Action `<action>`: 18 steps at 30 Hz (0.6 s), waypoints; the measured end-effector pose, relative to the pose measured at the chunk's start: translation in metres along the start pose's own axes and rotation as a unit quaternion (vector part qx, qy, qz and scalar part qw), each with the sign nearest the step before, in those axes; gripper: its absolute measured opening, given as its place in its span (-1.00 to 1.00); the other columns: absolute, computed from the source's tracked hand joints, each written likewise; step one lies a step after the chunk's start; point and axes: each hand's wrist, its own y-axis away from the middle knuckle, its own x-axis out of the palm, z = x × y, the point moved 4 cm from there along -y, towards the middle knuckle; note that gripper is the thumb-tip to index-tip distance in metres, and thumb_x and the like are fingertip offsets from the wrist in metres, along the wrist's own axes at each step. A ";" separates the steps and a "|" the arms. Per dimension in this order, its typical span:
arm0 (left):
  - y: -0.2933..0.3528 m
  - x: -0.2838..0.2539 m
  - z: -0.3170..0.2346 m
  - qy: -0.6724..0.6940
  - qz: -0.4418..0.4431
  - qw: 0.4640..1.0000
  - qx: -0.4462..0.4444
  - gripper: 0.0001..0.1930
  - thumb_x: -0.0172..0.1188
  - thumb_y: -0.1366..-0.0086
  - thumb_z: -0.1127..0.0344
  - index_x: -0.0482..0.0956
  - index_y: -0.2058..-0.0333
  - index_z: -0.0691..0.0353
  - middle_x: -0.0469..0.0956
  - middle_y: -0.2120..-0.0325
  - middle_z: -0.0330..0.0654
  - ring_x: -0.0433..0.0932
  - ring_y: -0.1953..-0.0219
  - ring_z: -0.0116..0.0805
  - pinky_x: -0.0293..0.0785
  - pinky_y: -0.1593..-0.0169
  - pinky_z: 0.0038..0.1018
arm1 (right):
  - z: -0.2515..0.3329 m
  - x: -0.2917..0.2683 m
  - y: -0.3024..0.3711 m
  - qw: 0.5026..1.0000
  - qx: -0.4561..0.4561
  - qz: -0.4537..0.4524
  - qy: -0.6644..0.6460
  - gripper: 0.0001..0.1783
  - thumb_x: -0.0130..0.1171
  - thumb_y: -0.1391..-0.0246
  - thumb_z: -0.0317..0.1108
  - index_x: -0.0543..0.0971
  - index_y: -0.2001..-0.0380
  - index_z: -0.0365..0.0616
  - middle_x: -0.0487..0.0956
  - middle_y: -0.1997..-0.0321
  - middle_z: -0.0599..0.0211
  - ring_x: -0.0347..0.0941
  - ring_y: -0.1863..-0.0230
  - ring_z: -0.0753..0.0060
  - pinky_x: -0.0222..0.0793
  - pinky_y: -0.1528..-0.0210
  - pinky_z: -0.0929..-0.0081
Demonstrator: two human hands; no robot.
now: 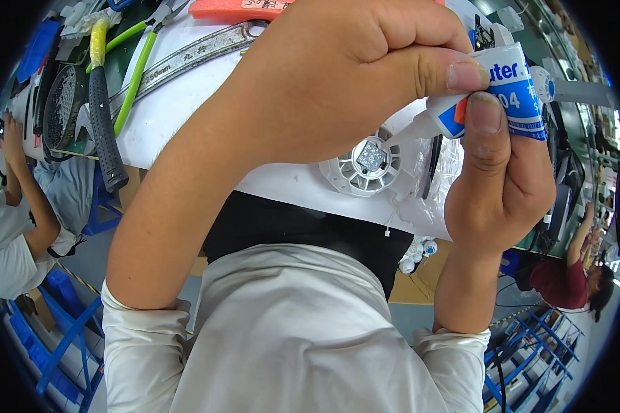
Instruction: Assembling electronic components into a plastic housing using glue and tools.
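Observation:
Both my hands grip a white and blue squeeze tube (518, 86) with a tapered white nozzle (415, 129). My left hand (399, 51) crosses over from the left, its thumb pressed along the tube. Its other fingers are partly hidden behind it. My right hand (499, 172) pinches the tube from below, thumb on the printed side. The nozzle slants down to the left, its tip close to a round white ribbed part (360, 167) on the table. A grey square patch (372, 156) lies at that part's middle; whether the tip touches it, I cannot tell.
A large adjustable wrench (193, 58), green-handled pliers (139, 79) and a black-handled tool (103, 113) lie at the left. An orange-red block (238, 8) is at the back. Beside the ribbed part are black tweezers (432, 166) and clear plastic wrap (442, 189). People sit at both sides.

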 end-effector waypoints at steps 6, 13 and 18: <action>0.000 -0.003 -0.001 -0.005 -0.004 1.000 0.010 -0.82 0.17 -0.38 0.30 0.56 0.29 0.32 0.51 0.49 -0.17 0.46 0.42 -0.42 0.39 0.30 -0.49 | 0.001 -0.001 -0.002 0.999 -0.032 -0.005 0.022 -0.73 0.15 -0.33 -0.37 0.61 0.12 -0.43 0.66 0.32 0.28 0.47 0.32 0.71 0.38 0.27 0.74; 0.006 -0.002 -0.004 -0.010 -0.008 1.000 0.022 -0.82 0.17 -0.37 0.30 0.56 0.28 0.33 0.52 0.47 -0.16 0.46 0.42 -0.41 0.39 0.29 -0.49 | 0.004 0.000 -0.003 0.998 -0.050 0.020 0.024 -0.74 0.15 -0.32 -0.40 0.61 0.11 -0.45 0.67 0.30 0.25 0.49 0.31 0.69 0.41 0.25 0.73; 0.012 -0.005 -0.006 -0.013 -0.010 0.999 0.031 -0.82 0.17 -0.36 0.31 0.56 0.27 0.34 0.52 0.46 -0.15 0.46 0.41 -0.41 0.39 0.29 -0.49 | 0.005 0.004 -0.003 0.998 -0.069 0.008 0.012 -0.74 0.17 -0.30 -0.40 0.62 0.12 -0.45 0.67 0.31 0.25 0.49 0.31 0.68 0.40 0.26 0.73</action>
